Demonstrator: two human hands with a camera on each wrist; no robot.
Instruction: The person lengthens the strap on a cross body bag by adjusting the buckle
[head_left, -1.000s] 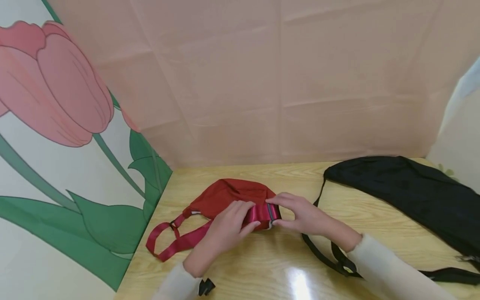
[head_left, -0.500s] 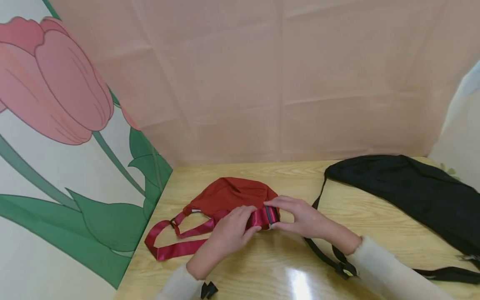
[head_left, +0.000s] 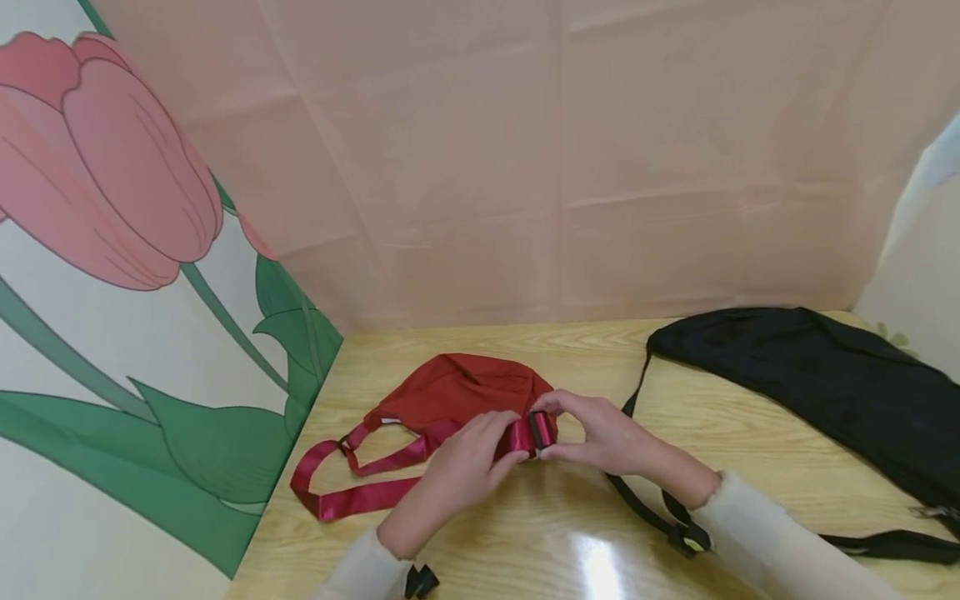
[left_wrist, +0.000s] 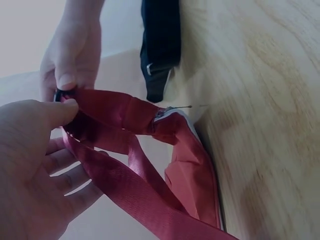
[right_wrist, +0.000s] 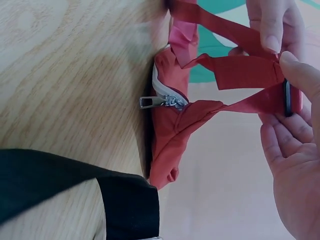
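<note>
A small red waist bag [head_left: 461,387] lies on the table, its magenta strap [head_left: 363,498] looping out to the left. In front of the bag my left hand [head_left: 468,454] pinches the strap between thumb and fingers. Just right of it, my right hand [head_left: 603,433] grips the black strap slider [head_left: 540,429] by its ends with thumb and fingers. In the right wrist view the webbing runs through this slider [right_wrist: 287,97], raised off the table. A metal zipper pull [right_wrist: 152,102] hangs at the bag's end. The left wrist view shows the left thumb [left_wrist: 62,112] on the strap close to the slider.
A larger black bag [head_left: 810,383] lies at the right, its black strap [head_left: 645,508] trailing under the right forearm. A black buckle [head_left: 422,581] is beside the left sleeve. A pink sheet [head_left: 465,167] hangs behind the wooden table [head_left: 525,542]; a tulip-printed panel [head_left: 142,183] stands left.
The slider has tilted in my right hand and now faces up more. My left fingertips have shifted slightly right along the strap. The strap's lower run at the left has spread into a wider loop.
</note>
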